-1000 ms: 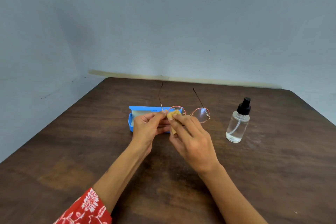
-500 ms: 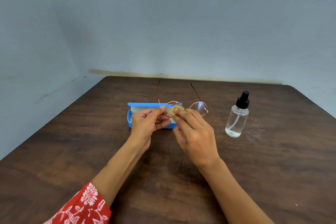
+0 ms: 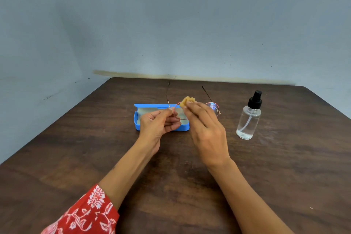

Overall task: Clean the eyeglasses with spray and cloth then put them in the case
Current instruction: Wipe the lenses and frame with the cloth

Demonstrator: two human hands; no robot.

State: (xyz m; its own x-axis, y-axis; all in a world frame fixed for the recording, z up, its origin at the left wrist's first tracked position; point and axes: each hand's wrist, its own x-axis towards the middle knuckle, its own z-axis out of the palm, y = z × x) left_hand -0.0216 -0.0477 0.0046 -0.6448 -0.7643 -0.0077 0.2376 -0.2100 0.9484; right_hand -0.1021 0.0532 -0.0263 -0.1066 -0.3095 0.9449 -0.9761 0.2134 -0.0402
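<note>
Round thin-framed eyeglasses (image 3: 214,108) are held above the table, temples pointing away from me. My left hand (image 3: 159,125) pinches the frame at its left hinge. My right hand (image 3: 205,129) pinches a small crumpled yellow cloth (image 3: 188,101) at the top edge of the left lens. The right lens shows past my right hand's fingers. Behind my left hand an open blue case (image 3: 140,118) lies on the table, partly hidden. A clear spray bottle (image 3: 248,119) with a black pump top stands upright to the right.
Everything rests on a dark brown wooden table (image 3: 76,148) pushed against a blue-grey wall. The bottle stands about a hand's width right of my right hand. A red floral sleeve (image 3: 85,213) covers my left forearm at the bottom left.
The cloth has moved from the face of the left lens up to its top rim. Both hands and the glasses stay over the case, with only small shifts.
</note>
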